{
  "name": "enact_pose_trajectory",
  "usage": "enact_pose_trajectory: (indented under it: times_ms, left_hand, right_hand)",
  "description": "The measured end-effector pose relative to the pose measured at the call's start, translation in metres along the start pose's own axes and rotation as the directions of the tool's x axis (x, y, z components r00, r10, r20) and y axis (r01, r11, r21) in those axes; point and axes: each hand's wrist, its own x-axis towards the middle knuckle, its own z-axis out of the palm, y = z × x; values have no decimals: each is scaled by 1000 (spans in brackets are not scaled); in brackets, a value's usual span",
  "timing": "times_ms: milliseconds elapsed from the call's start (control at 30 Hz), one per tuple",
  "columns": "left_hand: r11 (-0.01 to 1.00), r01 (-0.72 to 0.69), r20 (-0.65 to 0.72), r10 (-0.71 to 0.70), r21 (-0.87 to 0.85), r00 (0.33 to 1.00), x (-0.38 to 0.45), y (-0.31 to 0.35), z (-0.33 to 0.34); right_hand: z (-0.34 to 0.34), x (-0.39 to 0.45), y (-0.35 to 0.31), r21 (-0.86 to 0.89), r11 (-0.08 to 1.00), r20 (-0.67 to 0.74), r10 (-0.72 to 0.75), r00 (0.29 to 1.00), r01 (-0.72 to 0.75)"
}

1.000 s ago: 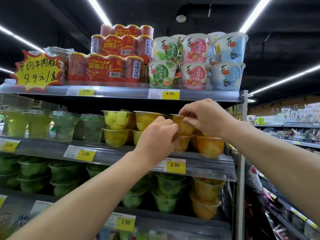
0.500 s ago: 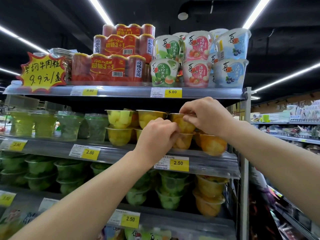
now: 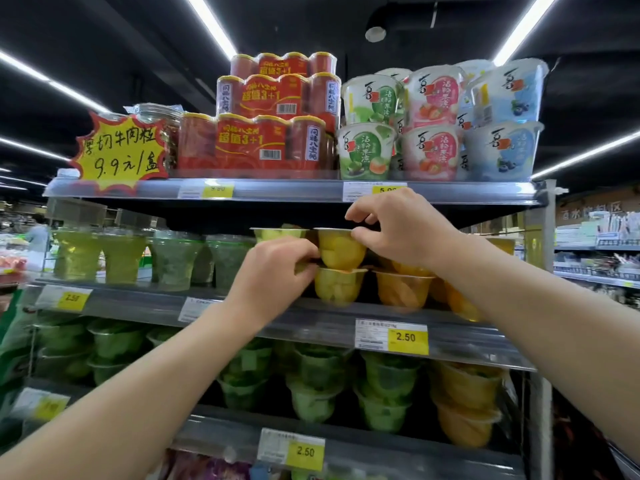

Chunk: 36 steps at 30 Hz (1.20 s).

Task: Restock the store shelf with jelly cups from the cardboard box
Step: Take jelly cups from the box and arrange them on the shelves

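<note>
Both hands are up at the second shelf [image 3: 450, 337] from the top, on one yellow jelly cup [image 3: 341, 249]. The right hand [image 3: 401, 230] has its fingers curled, with the thumb and fingertips pinching the cup's rim from the right; the forefinger arches above the lid. The left hand [image 3: 277, 268] is curled against the cup's lower left side, its fingertips at the seam where this cup meets the one under it.

The held cup stands upright, wide mouth and sealed lid upward, narrow base down, so its long axis is vertical. It sits stacked on a second yellow cup [image 3: 336, 285], also upright, directly below the fingers of both hands. Just left of the right fingertips, another yellow cup [image 3: 278, 233] shows only its rim above the left hand. Below the right wrist stands one orange jelly cup [image 3: 403, 289], with more orange ones behind it, too hidden to count.

Left of the left hand, four green-tinted cups [image 3: 124, 258] stand in a row on the same shelf. On the top shelf, above the right knuckles, six large printed tubs [image 3: 433, 152] show in front, stacked two high: two green, two pink, two blue. Beside them lie three tiers of red can multipacks [image 3: 252, 147], and a yellow starburst price sign [image 3: 119, 150] at the far left. Two yellow 2.50 tags [image 3: 407, 337] read clearly below the hands.
</note>
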Motion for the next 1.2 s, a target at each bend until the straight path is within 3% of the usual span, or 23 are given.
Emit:
enact_pose_trajectory:
  times_ms: [233, 400, 667, 767, 933, 1200]
  left_hand:
    - [993, -115, 29, 116, -17, 993, 3, -7, 17]
    - [989, -146, 42, 146, -7, 988, -1, -17, 28]
    - [984, -163, -41, 161, -69, 986, 3, -1, 35]
    - [982, -185, -54, 184, -22, 981, 5, 1, 30]
    - [970, -141, -80, 160, 200, 984, -3, -17, 19]
    - [983, -127, -150, 146, 132, 978, -5, -14, 29]
  right_hand:
    - [16, 24, -21, -92, 993, 47, 75, 996, -71]
    - [16, 24, -24, -137, 990, 99, 34, 995, -20]
    - [16, 11, -12, -8, 998, 91, 63, 994, -63]
    - [19, 14, -15, -47, 997, 62, 58, 996, -55]
    - [22, 15, -10, -58, 997, 13, 54, 998, -53]
    - [15, 8, -5, -8, 999, 42, 54, 998, -54]
